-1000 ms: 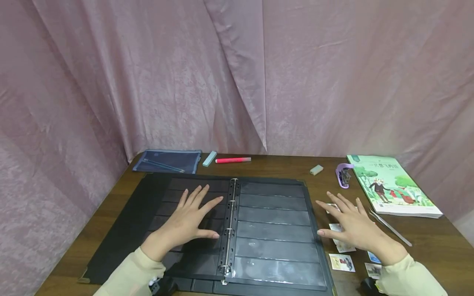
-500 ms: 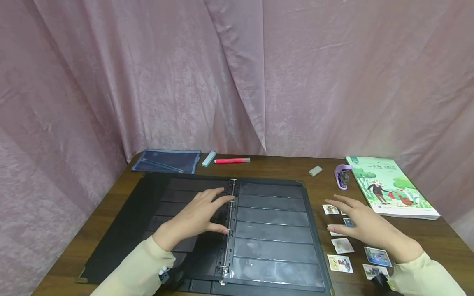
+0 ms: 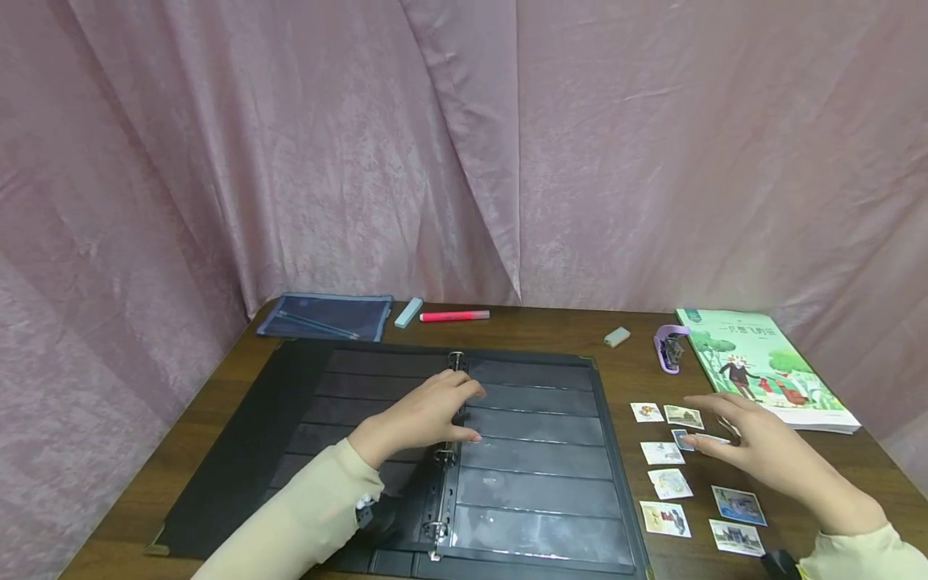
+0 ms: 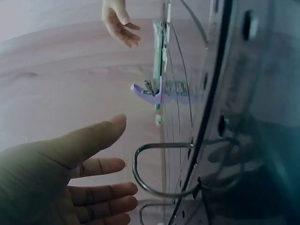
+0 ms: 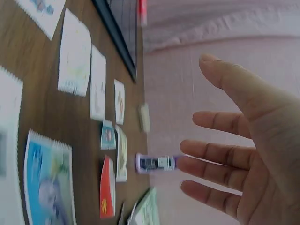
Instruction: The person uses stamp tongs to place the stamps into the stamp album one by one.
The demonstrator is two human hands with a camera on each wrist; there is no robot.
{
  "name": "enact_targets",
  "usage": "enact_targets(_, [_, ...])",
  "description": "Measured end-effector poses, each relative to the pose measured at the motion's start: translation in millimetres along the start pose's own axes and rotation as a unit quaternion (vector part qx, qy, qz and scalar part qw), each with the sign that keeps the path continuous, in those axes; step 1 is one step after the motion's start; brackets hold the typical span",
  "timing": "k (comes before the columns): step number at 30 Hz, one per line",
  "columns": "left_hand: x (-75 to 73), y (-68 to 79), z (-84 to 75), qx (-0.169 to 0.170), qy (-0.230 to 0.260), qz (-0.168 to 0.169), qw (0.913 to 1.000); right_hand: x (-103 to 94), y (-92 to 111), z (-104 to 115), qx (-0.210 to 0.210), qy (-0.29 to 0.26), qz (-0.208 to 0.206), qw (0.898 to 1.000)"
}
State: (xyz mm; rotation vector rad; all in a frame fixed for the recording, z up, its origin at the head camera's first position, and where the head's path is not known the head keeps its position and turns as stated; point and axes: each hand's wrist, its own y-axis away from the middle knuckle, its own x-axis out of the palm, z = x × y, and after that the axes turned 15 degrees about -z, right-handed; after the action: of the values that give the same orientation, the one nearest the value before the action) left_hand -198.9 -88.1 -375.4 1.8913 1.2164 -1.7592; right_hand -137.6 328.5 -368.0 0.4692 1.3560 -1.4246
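Note:
An opened black ring-binder album [image 3: 540, 491] lies on the wooden table, both pages lined with clear strip pockets. My left hand [image 3: 424, 415] hovers over its metal rings [image 4: 159, 168], fingers loosely extended and holding nothing. Right of the album lie several postage stamps, among them a blue one [image 3: 739, 505] and a pale one [image 3: 670, 483]. Over their far end my right hand [image 3: 764, 447] hangs with thumb and fingers spread, nothing between them. A red stamp [image 5: 108, 190] shows below that hand in the right wrist view; in the head view the hand hides part of this area.
Along the back are a blue mesh pouch [image 3: 326, 316], a light-blue stick-like block [image 3: 409, 312], a red marker [image 3: 454, 316] and a small pale eraser [image 3: 618, 337]. A purple stapler [image 3: 669, 349] stands beside a green picture book [image 3: 768, 366]. Pink curtain [image 3: 464, 161] hangs behind the table.
My left hand has moved right from the left page to over the rings. My right hand has drawn away to the right, uncovering more stamps. The album stays where it was.

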Motion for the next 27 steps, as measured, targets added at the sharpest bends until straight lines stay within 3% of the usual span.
enact_targets(8, [12.1,-22.3,-5.7,0.015,-0.011,0.04,0.999,-8.1,14,-28,0.018,0.046,-0.038,0.998])
enact_targets(17, [26.6,-33.3,-6.6,0.011,-0.029,0.063,0.9976,-4.4,27,-55,0.049,0.032,-0.065,0.996])
enact_targets(27, [39.7,-34.8,5.1,0.005,-0.016,0.048,0.9987,6.6,43,-81,0.1,0.048,-0.063,0.992])
